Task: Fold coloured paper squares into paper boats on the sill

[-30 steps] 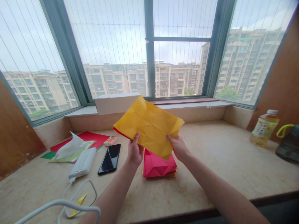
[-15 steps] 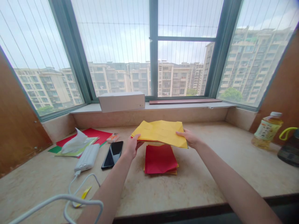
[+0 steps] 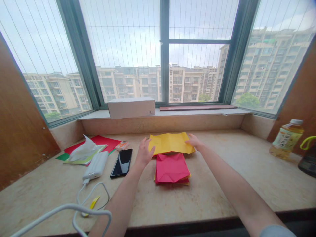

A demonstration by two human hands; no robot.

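A creased yellow paper sheet (image 3: 171, 143) lies flat on the stone sill (image 3: 222, 184), just behind a small pile of folded red and yellow papers (image 3: 171, 168). My left hand (image 3: 144, 153) hovers at the sheet's left edge with its fingers spread, holding nothing. My right hand (image 3: 195, 141) rests on the sheet's right corner, fingers laid out flat on the paper.
A black phone (image 3: 121, 163), a white power bank (image 3: 96, 165) with its cable (image 3: 81, 207), a crumpled tissue (image 3: 82, 151) on red and green sheets (image 3: 102, 142), and a small orange packet (image 3: 122, 145) lie at left. A white box (image 3: 131, 107) sits on the ledge. A bottle (image 3: 285, 138) stands at right.
The yellow sheet went from being held up in both hands down onto the sill behind the red pile. My left hand has let go of it.
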